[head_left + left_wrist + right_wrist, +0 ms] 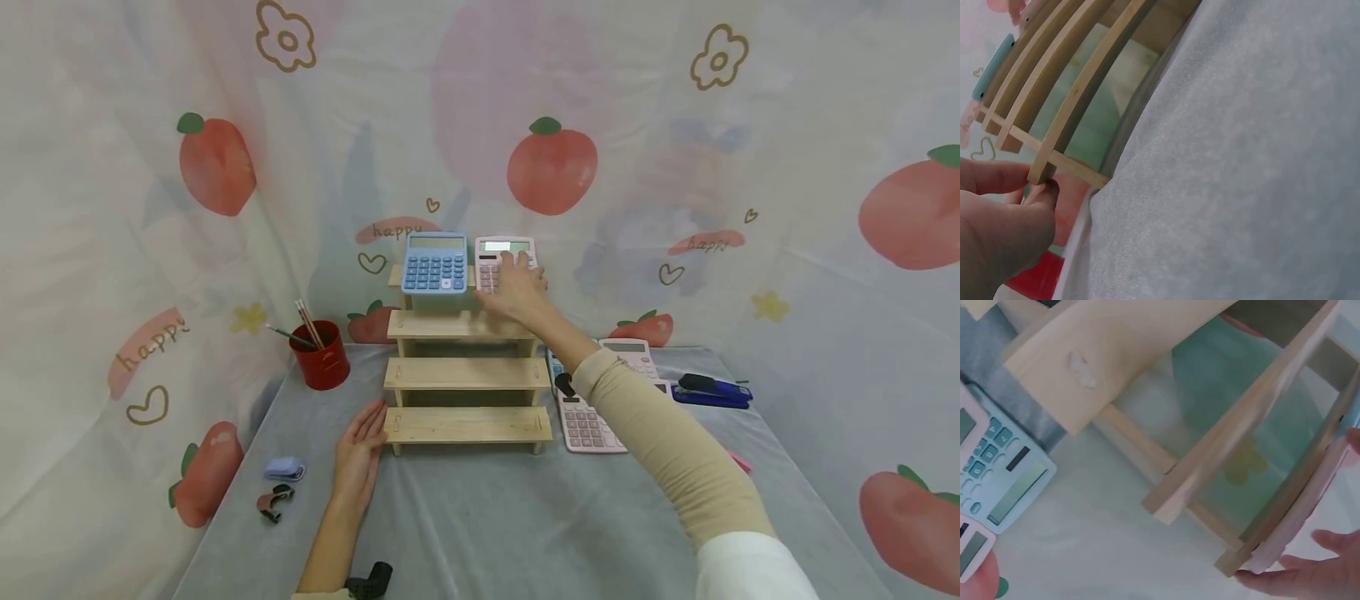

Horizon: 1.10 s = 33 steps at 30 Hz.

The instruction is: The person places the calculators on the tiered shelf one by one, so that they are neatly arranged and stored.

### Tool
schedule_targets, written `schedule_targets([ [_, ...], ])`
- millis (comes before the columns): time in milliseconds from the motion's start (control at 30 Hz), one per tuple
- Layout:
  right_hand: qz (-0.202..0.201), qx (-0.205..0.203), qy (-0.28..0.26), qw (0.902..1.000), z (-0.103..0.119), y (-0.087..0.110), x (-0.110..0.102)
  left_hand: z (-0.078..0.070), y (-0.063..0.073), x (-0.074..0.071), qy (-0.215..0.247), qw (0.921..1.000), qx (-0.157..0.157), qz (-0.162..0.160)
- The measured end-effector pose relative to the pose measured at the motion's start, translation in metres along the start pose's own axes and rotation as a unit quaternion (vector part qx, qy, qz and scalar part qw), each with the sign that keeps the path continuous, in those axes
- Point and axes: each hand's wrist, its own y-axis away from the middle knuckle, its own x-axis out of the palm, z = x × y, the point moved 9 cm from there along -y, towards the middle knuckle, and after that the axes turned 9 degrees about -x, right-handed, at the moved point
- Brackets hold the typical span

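Note:
A stepped wooden shelf (pixel 468 425) with several tiers stands on the cloth. On its top tier a blue calculator (pixel 435 265) leans at the left, and a pink calculator (pixel 487 247) is beside it at the right. My right hand (pixel 517 287) spans the pink calculator's lower part, thumb at its left edge and fingers over its face and right edge; some keys are hidden. In the right wrist view, fingertips (pixel 1254 581) touch the calculator's side by the shelf's end. My left hand (pixel 1010 219) pinches the left end of the lowest board between thumb and finger.
Right of the shelf lie more pink and blue calculators (pixel 588 429), partly behind my right forearm, and a dark blue stapler (pixel 712 392). A red cup (pixel 322 367) with pencils stands at the left. Nearer are a small light-blue stapler (pixel 285 468) and a brownish curved item (pixel 274 502).

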Motion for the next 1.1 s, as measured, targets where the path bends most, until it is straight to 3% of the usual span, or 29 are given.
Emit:
schedule_targets([
  [200, -0.058, -0.032, -0.062, 0.9959, -0.016, 0.016, -0.013, -0.001, -0.001, 0.001, 0.003, 1.0000, 0.003, -0.004],
  [433, -0.087, -0.055, -0.110, 0.9886, -0.038, 0.058, -0.030, 0.000, 0.000, 0.003, 0.006, 1.0000, 0.006, -0.004],
  [833, -0.086, -0.069, -0.089, 0.9899, -0.091, 0.138, -0.038, 0.000, 0.003, 0.001, 0.003, 1.0000, 0.008, -0.002],
  [1100, -0.047, -0.045, -0.064, 0.9958, -0.146, 0.191, -0.012, 0.000, 0.003, 0.002, 0.006, 1.0000, -0.001, 0.000],
])
